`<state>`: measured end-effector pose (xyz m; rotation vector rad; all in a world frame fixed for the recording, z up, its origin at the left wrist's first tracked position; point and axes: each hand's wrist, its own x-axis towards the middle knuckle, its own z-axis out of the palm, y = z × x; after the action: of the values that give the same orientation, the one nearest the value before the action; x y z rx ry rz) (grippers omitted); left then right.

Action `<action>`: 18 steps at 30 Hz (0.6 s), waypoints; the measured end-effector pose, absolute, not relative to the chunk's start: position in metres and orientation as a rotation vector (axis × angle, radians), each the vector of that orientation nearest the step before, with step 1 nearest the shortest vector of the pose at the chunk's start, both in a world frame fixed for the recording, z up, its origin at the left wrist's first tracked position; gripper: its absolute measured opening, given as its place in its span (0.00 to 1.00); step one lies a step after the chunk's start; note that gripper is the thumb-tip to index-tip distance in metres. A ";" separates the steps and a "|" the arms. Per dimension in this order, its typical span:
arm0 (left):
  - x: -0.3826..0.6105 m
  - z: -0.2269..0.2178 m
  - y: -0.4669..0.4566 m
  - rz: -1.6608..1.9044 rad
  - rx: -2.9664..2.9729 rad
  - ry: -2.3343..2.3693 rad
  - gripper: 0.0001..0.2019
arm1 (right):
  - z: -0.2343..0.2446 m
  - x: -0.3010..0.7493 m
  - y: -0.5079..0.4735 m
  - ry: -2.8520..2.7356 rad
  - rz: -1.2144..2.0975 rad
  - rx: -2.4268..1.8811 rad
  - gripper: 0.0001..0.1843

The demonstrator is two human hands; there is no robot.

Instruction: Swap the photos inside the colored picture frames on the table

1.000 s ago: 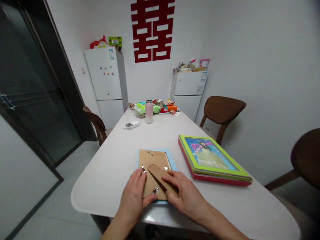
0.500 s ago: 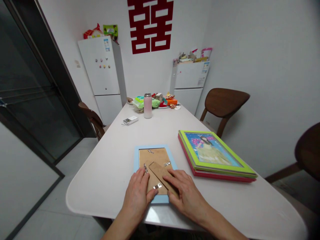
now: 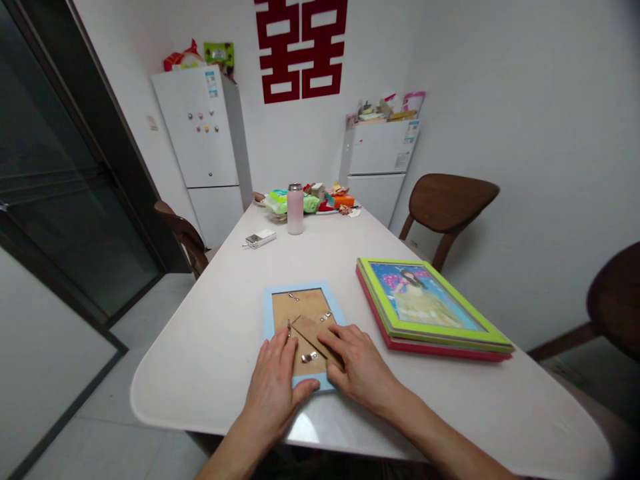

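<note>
A light-blue picture frame point(image 3: 269, 310) lies face down on the white table, its brown backing board point(image 3: 300, 304) up. Small metal clips point(image 3: 309, 358) sit on the backing, near its edges. My left hand point(image 3: 274, 380) grips the frame's lower left corner, fingers along the left side and thumb at the bottom edge. On the slanting brown stand point(image 3: 311, 331) my right hand point(image 3: 361, 368) is closed, with fingers on top and thumb at its lower end. The stand's lower part is partly hidden by that hand.
A stack of picture frames point(image 3: 440, 337), a lime-green one on top, lies to the right. Farther back are a pink bottle point(image 3: 295, 210), a small silvery device point(image 3: 260, 239) and piled packets point(image 3: 280, 203). Wooden chairs point(image 3: 453, 202) stand beside the table point(image 3: 215, 347).
The blue frame has shifted slightly away from me and to the left, with both hands still on it. The right hand still holds the stand.
</note>
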<state>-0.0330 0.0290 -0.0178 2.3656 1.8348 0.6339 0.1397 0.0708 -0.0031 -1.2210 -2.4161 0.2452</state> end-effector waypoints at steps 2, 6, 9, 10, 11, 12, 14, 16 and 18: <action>-0.032 -0.014 0.029 0.570 2.344 1.833 0.28 | -0.006 0.138 0.074 -2.415 0.213 -1.227 0.19; -0.033 -0.003 0.025 0.512 2.330 1.772 0.21 | -0.011 0.140 0.067 -2.417 0.186 -1.189 0.19; -0.034 0.002 0.021 0.487 2.324 1.738 0.16 | -0.012 0.144 0.061 -2.408 0.182 -1.165 0.18; -0.034 0.003 0.020 0.487 2.318 1.738 0.15 | -0.012 0.144 0.061 -2.403 0.187 -1.166 0.18; -0.034 0.003 0.020 0.492 2.311 1.743 0.14 | -0.011 0.144 0.062 -2.398 0.196 -1.172 0.17; -0.034 0.002 0.019 0.502 2.305 1.748 0.13 | -0.010 0.144 0.065 -2.391 0.204 -1.185 0.17; -0.033 0.000 0.018 0.527 2.297 1.755 0.11 | -0.008 0.144 0.075 -2.371 0.194 -1.236 0.16; -0.033 -0.002 0.018 0.553 2.297 1.757 0.11 | -0.006 0.143 0.086 -2.347 0.140 -1.316 0.16; -0.033 -0.005 0.018 0.579 2.300 1.754 0.11 | -0.005 0.142 0.096 -2.340 0.080 -1.386 0.16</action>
<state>-0.0333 0.0181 -0.0045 2.2995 1.7544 0.5794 0.1424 0.0960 -0.0051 -1.3858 -2.3398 0.0801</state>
